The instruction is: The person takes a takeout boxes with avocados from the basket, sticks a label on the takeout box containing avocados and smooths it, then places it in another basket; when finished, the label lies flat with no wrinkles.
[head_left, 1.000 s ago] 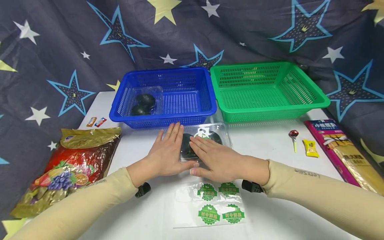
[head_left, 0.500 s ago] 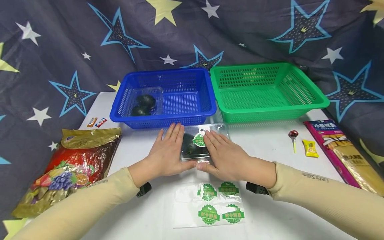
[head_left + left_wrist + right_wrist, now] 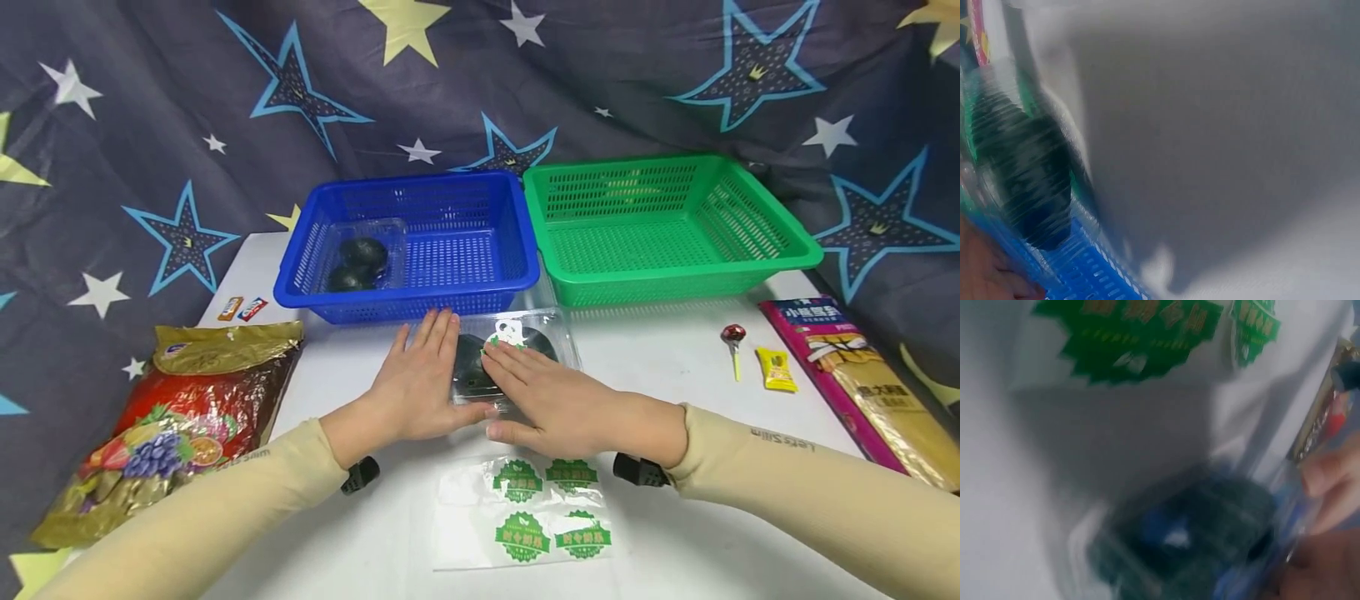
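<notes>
A clear plastic box [image 3: 564, 327] with dark green, avocado-like fruit [image 3: 470, 367] in it stands on the white table, just in front of the blue basket. My left hand [image 3: 416, 383] rests along its left side, fingers straight. Flat across the lid lies my right hand [image 3: 551, 396], its fingertips over a round green-and-white sticker [image 3: 508, 333] that they partly cover. In the left wrist view the dark fruit [image 3: 1022, 169] shows through the box's ribbed wall. The right wrist view is blurred, with the fruit [image 3: 1191, 525] inside the box below a sticker [image 3: 1141, 337].
Near the front lies a sheet of green stickers [image 3: 522, 535]. Behind stand the blue basket [image 3: 408, 291], holding another fruit box [image 3: 363, 254], and a green basket [image 3: 682, 273]. Candy bag [image 3: 195, 417] at left; lollipop [image 3: 734, 333], yellow sweet [image 3: 777, 370] and magenta-gold packet [image 3: 862, 375] at right.
My right hand slid right across the lid, uncovering more of the sticker, then back left over it. My left hand has stayed beside the box.
</notes>
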`<state>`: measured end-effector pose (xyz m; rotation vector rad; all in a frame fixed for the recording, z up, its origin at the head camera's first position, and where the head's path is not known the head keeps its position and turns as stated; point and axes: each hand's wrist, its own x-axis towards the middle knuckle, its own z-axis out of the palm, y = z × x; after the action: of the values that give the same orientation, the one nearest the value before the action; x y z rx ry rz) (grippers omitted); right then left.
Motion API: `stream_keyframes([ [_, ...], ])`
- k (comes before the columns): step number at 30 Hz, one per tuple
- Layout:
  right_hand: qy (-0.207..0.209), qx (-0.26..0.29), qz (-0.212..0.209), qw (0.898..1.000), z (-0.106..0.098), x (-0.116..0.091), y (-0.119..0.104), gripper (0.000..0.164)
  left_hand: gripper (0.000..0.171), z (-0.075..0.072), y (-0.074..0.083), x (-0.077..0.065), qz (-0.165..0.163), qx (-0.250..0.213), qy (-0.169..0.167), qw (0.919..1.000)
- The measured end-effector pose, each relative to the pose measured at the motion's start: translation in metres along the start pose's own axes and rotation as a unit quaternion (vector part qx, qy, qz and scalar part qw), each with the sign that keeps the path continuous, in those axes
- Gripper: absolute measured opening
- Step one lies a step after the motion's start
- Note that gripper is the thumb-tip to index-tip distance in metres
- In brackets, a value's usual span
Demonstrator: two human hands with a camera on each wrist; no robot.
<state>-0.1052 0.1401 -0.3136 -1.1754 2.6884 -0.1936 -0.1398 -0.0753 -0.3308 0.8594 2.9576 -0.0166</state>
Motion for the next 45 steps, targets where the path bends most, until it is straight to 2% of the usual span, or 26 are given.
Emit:
stream_keyframes([
  [8,0.024,-0.045,-0.03,0.998,-0.003,-0.018,0.018,0.076,0.123,0.0,0.0,0.001,-0.004,0.008,-0.004,0.9999],
  [13,0.031,-0.052,-0.022,0.998,-0.003,-0.022,0.022,0.077,0.123,0.0,-0.001,0.001,-0.002,0.003,-0.006,1.0],
  [20,0.036,-0.054,-0.012,0.998,-0.007,-0.006,0.024,0.081,0.123,-0.002,-0.002,0.001,0.008,0.005,0.001,1.0],
  [28,-0.008,-0.013,-0.016,1.0,-0.014,0.014,0.023,0.08,0.125,-0.002,0.0,0.001,-0.001,0.001,-0.006,1.0],
  [34,-0.031,-0.014,-0.019,0.999,-0.01,0.016,0.016,0.084,0.121,-0.002,0.001,0.0,-0.002,0.007,-0.014,0.9999],
  [38,-0.025,-0.015,-0.027,0.999,-0.005,0.016,0.008,0.083,0.12,-0.001,0.001,-0.001,-0.001,0.0,-0.013,0.9999],
  [45,-0.031,-0.029,0.012,0.999,0.0,0.017,-0.004,0.092,0.12,0.0,0.0,-0.002,0.0,-0.003,-0.013,0.9999],
])
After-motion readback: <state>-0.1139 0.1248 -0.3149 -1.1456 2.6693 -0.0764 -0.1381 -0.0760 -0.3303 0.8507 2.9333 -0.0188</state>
